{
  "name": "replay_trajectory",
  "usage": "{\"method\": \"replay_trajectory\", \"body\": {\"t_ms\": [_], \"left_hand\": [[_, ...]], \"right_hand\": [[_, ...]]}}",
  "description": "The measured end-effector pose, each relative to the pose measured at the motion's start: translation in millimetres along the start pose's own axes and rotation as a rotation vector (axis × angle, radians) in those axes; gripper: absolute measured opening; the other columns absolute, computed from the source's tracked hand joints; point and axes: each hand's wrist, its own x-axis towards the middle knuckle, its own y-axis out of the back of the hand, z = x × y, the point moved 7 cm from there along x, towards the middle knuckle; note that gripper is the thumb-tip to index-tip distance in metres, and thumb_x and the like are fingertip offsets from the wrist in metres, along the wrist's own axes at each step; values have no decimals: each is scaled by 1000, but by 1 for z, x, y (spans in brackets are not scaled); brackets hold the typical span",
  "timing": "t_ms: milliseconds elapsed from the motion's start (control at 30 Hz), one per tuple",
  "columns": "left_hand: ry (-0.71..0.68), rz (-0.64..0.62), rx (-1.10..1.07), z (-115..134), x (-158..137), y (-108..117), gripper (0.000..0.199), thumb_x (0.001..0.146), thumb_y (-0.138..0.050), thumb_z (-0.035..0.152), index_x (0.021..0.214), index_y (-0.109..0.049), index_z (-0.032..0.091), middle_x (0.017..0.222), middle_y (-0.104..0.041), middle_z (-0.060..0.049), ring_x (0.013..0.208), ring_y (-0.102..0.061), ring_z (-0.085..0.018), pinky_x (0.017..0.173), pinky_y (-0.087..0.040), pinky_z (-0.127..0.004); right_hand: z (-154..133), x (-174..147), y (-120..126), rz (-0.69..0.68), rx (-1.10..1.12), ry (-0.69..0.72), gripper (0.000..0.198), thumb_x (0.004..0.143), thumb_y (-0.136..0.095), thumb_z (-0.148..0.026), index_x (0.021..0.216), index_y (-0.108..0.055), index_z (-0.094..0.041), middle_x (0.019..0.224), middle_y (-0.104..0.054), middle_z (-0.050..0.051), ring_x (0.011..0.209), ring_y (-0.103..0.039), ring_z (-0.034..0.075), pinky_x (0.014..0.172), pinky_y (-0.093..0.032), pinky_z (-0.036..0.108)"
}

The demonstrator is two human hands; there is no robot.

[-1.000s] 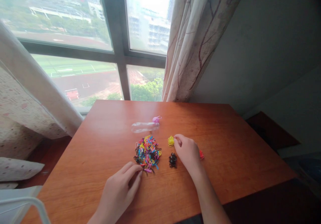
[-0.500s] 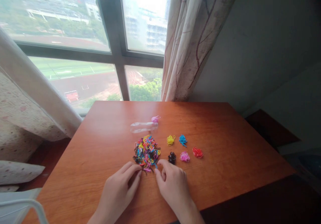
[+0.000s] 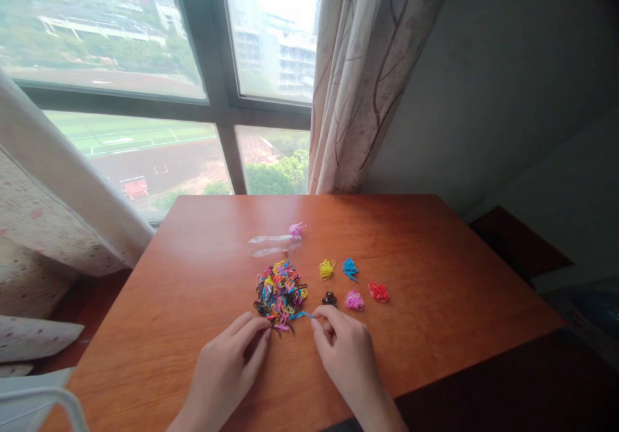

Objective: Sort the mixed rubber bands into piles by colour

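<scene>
A mixed pile of colourful rubber bands (image 3: 280, 290) lies on the wooden table, just beyond my hands. My right hand (image 3: 345, 342) pinches one end of a blue rubber band (image 3: 304, 314), which stretches out from the pile's near right edge. At the near left edge of the pile, my left hand (image 3: 232, 358) has thumb and forefinger closed beside some dark bands; what is between them, if anything, is hidden. Small single-colour heaps lie to the right: yellow bands (image 3: 327, 269), blue bands (image 3: 351, 269), black bands (image 3: 329, 299), pink bands (image 3: 354, 300) and red bands (image 3: 378, 291).
Behind the pile a clear plastic bottle (image 3: 273, 245) lies on its side, with a pink cap (image 3: 296, 229) by its mouth. The brown table (image 3: 193, 277) reaches to the window. A white curved frame (image 3: 62, 396) stands at the lower left.
My right hand has closed on a blue rubber band and drawn it to the right, away from the pile. My left hand stays nearly in place. The view has shifted slightly.
</scene>
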Motion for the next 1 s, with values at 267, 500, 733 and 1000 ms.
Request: {"method": "replay_trajectory", "body": {"t_ms": [267, 500, 733, 1000], "left_hand": [[-15, -2, 4, 1, 1, 1, 18, 96, -47, 29, 96, -64, 27, 89, -70, 2, 75, -69, -14, 65, -51, -20], [-9, -8, 18, 0, 0, -1, 18, 96, -47, 29, 95, -64, 27, 88, -70, 3, 75, -69, -13, 65, -50, -21], [-8, -12, 20, -2, -1, -2, 17, 97, -47, 29, 96, -64, 28, 89, -69, 3, 76, -69, -13, 65, -50, -21], [-3, -8, 12, 0, 0, -1, 17, 96, -47, 29, 96, -64, 28, 88, -69, 3, 75, -69, -13, 64, -50, -21]], "right_hand": [[63, 34, 54, 172, -146, -121, 16, 92, -54, -29, 87, -68, -22, 62, -62, -1, 60, -59, 16, 60, -34, 24], [92, 59, 57, 24, -303, -111, 15, 88, -57, -23, 93, -71, -25, 70, -68, -2, 64, -61, 16, 60, -34, 24], [98, 71, 55, -43, -366, -126, 18, 89, -57, -21, 96, -73, -26, 84, -74, 0, 76, -65, 16, 63, -36, 23], [96, 74, 55, -57, -432, -160, 22, 91, -57, -19, 104, -72, -27, 86, -74, 1, 79, -66, 18, 62, -35, 24]]}}
